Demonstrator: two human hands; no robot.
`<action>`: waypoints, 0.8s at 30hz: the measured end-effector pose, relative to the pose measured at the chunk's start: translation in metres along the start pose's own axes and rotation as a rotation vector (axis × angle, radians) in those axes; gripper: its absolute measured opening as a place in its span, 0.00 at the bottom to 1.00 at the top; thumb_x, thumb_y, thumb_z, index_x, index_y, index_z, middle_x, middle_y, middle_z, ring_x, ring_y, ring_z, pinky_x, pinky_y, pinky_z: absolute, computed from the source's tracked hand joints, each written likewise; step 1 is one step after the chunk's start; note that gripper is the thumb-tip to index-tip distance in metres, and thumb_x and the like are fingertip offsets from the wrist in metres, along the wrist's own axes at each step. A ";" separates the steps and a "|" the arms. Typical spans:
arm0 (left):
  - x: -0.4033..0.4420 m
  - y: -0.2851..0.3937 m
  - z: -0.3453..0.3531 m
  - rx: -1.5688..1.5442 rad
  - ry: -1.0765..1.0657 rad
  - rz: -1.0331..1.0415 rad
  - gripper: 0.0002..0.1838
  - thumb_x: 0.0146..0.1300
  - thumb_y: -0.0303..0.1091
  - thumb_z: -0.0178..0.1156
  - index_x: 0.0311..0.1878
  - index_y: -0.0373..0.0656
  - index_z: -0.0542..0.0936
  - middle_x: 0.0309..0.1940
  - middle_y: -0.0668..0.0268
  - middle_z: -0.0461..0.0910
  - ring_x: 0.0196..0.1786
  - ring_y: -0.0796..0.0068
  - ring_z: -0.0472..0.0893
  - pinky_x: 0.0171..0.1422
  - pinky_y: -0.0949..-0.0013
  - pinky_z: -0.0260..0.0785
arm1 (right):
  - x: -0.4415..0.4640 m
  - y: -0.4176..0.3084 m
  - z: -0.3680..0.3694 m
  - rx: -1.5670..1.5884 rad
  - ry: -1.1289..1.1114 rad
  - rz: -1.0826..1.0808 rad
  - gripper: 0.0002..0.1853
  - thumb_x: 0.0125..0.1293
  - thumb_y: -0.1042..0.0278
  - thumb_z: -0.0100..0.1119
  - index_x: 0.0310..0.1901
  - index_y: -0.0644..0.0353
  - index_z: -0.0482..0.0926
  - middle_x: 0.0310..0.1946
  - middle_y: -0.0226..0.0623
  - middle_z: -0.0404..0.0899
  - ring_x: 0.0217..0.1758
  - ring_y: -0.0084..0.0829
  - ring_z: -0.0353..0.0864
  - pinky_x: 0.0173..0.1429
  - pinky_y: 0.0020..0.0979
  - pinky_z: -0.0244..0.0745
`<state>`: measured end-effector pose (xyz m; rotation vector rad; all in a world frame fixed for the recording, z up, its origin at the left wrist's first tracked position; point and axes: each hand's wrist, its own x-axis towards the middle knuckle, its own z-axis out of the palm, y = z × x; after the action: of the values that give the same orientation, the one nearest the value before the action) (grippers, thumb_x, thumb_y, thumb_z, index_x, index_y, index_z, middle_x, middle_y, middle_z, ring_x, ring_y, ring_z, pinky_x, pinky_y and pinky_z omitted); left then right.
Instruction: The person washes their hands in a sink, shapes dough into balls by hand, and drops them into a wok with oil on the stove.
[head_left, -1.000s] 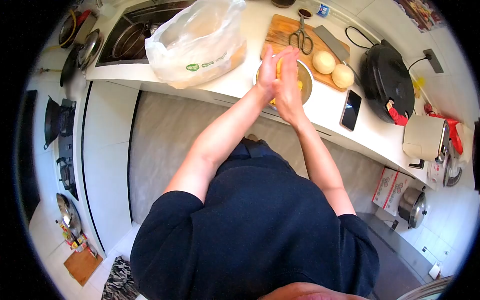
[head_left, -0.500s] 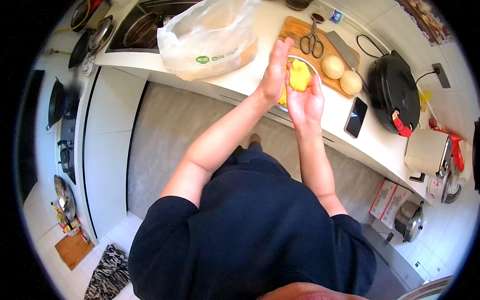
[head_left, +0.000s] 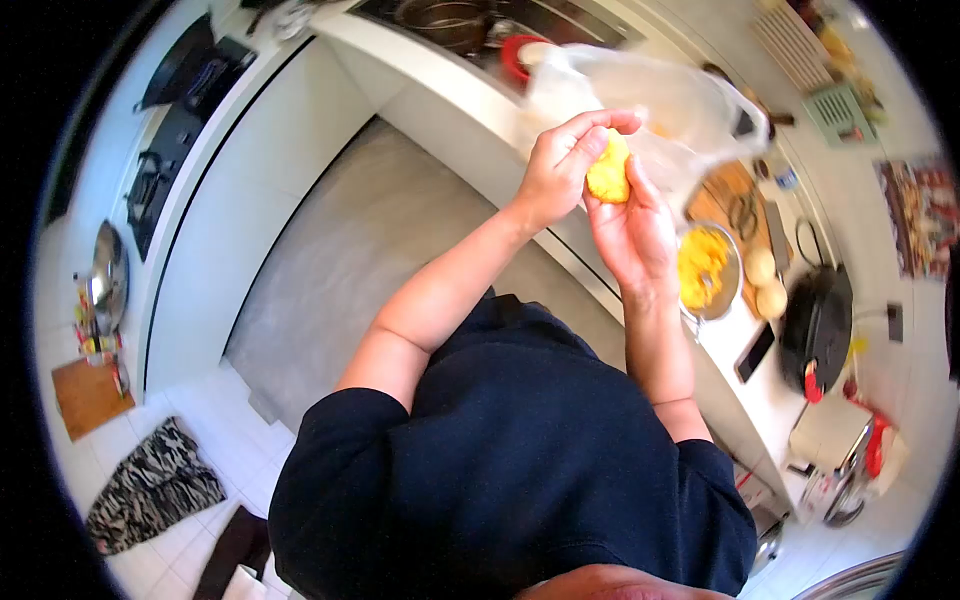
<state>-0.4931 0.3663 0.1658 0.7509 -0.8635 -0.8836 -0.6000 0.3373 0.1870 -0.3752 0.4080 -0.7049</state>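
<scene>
A lump of yellow dough [head_left: 608, 172] is held between my two hands in front of the counter. My left hand [head_left: 560, 165] has its thumb pressed on the upper left of the lump, with the fingers curled over it. Under and to the right of the lump, my right hand [head_left: 637, 235] cups it, thumb along the side. Right of that wrist stands a metal bowl [head_left: 733, 282] with more yellow dough [head_left: 700, 262] inside. A white plastic bag [head_left: 650, 90] lies just beyond my hands, with pale contents showing dimly through it.
A wooden cutting board [head_left: 698, 207] carries scissors [head_left: 742, 215], a knife [head_left: 776, 235] and two pale round balls [head_left: 765, 283]. Nearer are a phone [head_left: 756, 352] and a black round appliance [head_left: 815, 335]. A dark pot [head_left: 445, 22] sits on the stove at the back left.
My view has turned left, so the counter things shift right. Both hands have moved from over the bowl towards the bag with the dough. The left fingers, formerly straight, now curl around it.
</scene>
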 end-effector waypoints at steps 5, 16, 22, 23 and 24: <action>0.003 0.079 -0.131 -0.191 0.096 0.077 0.18 0.70 0.34 0.44 0.56 0.31 0.71 0.53 0.56 0.75 0.54 0.73 0.75 0.60 0.70 0.67 | 0.067 0.103 0.087 -0.003 -0.265 0.116 0.23 0.74 0.56 0.31 0.58 0.66 0.64 0.58 0.45 0.68 0.62 0.39 0.68 0.68 0.40 0.61; -0.030 0.208 -0.342 0.111 0.538 0.285 0.18 0.67 0.31 0.47 0.55 0.30 0.71 0.52 0.54 0.75 0.57 0.70 0.73 0.61 0.68 0.65 | 0.177 0.296 0.225 -0.185 -0.419 0.489 0.29 0.73 0.48 0.28 0.59 0.67 0.64 0.57 0.42 0.70 0.61 0.35 0.68 0.66 0.39 0.61; -0.044 0.235 -0.414 0.966 0.733 0.467 0.34 0.65 0.47 0.50 0.68 0.36 0.56 0.68 0.52 0.56 0.68 0.60 0.60 0.70 0.60 0.53 | 0.231 0.357 0.271 -0.211 -0.441 0.710 0.29 0.73 0.47 0.26 0.62 0.64 0.59 0.59 0.44 0.66 0.63 0.37 0.65 0.68 0.40 0.58; -0.044 0.242 -0.423 1.209 0.721 0.432 0.36 0.64 0.49 0.51 0.68 0.37 0.55 0.69 0.52 0.54 0.69 0.58 0.58 0.71 0.57 0.50 | 0.244 0.366 0.274 -0.168 -0.462 0.772 0.29 0.73 0.47 0.25 0.62 0.63 0.59 0.60 0.44 0.65 0.64 0.38 0.65 0.69 0.40 0.58; -0.041 0.250 -0.432 1.452 0.701 0.386 0.39 0.63 0.52 0.52 0.69 0.37 0.53 0.70 0.53 0.51 0.71 0.56 0.55 0.72 0.55 0.46 | 0.258 0.375 0.274 -0.122 -0.483 0.834 0.29 0.73 0.47 0.25 0.63 0.63 0.58 0.60 0.44 0.65 0.64 0.38 0.64 0.69 0.40 0.58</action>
<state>-0.0481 0.5965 0.1660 1.8917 -0.8625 0.5315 -0.0871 0.4766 0.1884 -0.4316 0.1169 0.2297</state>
